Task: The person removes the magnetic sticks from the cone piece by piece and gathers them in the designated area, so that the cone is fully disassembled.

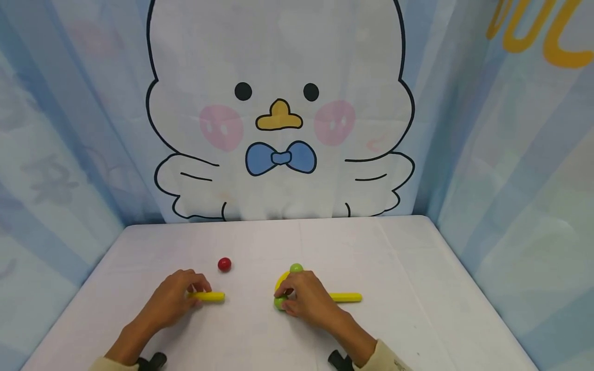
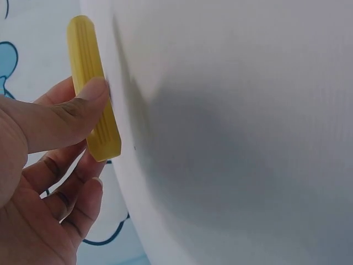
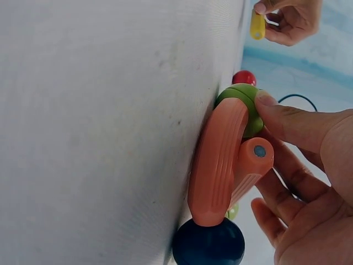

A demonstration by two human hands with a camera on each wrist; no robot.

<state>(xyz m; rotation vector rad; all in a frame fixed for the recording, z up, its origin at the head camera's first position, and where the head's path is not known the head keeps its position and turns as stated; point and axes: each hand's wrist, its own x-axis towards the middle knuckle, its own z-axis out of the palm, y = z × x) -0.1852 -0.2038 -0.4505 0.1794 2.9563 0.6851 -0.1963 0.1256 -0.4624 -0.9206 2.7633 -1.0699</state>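
Note:
My left hand (image 1: 178,292) pinches a short yellow rod (image 2: 88,61) between thumb and fingers, close over the table. To the right, my right hand (image 1: 308,301) has its thumb and fingers on a green ball (image 3: 248,107). A curved orange piece (image 3: 217,165) runs from that ball to a dark blue ball (image 3: 208,243), both hidden behind the hand in the head view. Beside it an orange rod (image 3: 256,157) shows a grey metal disc at its end. Past the knuckles are another green ball (image 1: 296,268) and a yellow curved piece (image 1: 280,281).
A red ball (image 1: 225,265) lies on the white tabletop (image 1: 260,335), between the hands and farther back. One yellow stick (image 1: 347,297) reaches out to the right of my right hand. Printed curtains (image 1: 366,62) stand behind the table and along both sides.

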